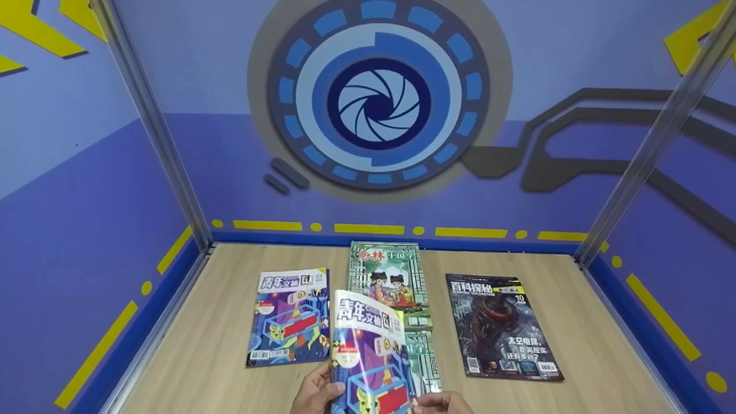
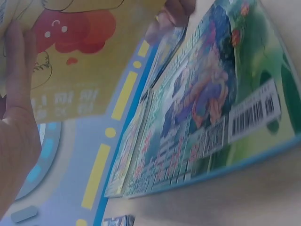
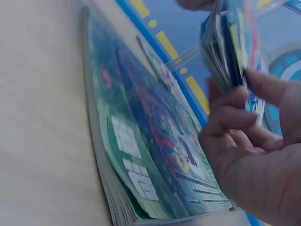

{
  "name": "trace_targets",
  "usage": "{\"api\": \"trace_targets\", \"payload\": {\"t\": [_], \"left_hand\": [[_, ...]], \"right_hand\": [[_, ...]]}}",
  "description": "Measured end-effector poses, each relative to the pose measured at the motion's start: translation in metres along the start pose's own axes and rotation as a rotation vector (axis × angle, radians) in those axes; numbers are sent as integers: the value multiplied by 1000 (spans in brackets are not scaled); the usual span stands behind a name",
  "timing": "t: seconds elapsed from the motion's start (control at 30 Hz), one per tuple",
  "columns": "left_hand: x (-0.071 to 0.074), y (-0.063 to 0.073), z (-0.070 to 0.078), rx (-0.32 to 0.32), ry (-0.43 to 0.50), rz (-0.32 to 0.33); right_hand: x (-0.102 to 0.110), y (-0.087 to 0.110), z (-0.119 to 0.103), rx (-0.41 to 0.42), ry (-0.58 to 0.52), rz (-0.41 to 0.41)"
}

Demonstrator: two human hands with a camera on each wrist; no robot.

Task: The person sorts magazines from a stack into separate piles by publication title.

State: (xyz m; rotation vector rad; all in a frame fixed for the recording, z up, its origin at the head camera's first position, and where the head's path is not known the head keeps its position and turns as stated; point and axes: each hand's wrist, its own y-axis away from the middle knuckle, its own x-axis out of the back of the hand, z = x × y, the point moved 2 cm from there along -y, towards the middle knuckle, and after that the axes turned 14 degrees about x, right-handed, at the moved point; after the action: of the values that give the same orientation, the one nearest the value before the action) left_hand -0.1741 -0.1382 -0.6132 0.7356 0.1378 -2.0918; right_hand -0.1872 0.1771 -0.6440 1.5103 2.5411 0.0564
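Note:
A magazine with a purple and white cover (image 1: 371,356) is held up off the table, tilted, front cover toward the head camera. My left hand (image 1: 318,391) grips its left edge, thumb on the front. The right hand (image 1: 443,402) pinches its lower right edge between thumb and fingers; in the right wrist view this hand (image 3: 254,136) has the page edges (image 3: 218,52) at its fingertips. In the left wrist view the yellow back cover (image 2: 70,61) shows. Below the held magazine lies a green magazine (image 1: 425,359), partly hidden by it.
Another purple and white magazine (image 1: 290,316) lies on the left of the wooden table (image 1: 221,299). A green magazine (image 1: 385,276) with two cartoon figures lies at the back middle. On the right is a dark magazine (image 1: 503,328). Blue walls (image 1: 195,172) enclose the table.

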Motion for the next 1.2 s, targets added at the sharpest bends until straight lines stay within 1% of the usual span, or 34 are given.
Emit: {"api": "trace_targets", "payload": {"t": [0.07,0.1,0.13,0.2,0.27,0.37,0.43,0.47,0.53,0.6,0.67,0.73,0.9,1.0,1.07,1.17,1.2], "left_hand": [[-3,4,6,27,-18,66],[-8,7,11,47,-30,143],[-9,9,13,67,-51,190],[-7,9,16,107,-102,301],[-5,9,16,136,-160,384],[0,9,16,167,-224,452],[9,8,13,226,-259,469],[11,8,12,253,-260,471],[13,10,12,300,-266,484],[15,11,13,334,-280,510],[10,14,16,327,-269,553],[10,16,18,328,-273,603],[14,19,23,321,-271,714],[20,21,27,300,-312,766],[23,22,30,275,-346,789],[28,25,36,215,-382,817],[29,26,37,195,-389,826]], "right_hand": [[3,1,-3,6,-27,28],[4,1,-6,14,-26,38],[5,2,-9,20,-31,53],[6,3,-14,45,-10,79],[7,4,-19,60,26,111],[6,4,-23,87,59,146],[5,5,-25,89,64,162],[5,4,-26,91,68,169],[4,3,-27,80,63,179],[3,1,-28,61,47,187],[3,-2,-29,41,37,195],[2,-6,-31,36,45,200],[-4,-19,-36,82,121,207],[-10,-30,-38,111,131,201],[-14,-38,-41,127,136,201],[-20,-51,-44,139,140,202],[-23,-54,-45,145,158,202]]}}
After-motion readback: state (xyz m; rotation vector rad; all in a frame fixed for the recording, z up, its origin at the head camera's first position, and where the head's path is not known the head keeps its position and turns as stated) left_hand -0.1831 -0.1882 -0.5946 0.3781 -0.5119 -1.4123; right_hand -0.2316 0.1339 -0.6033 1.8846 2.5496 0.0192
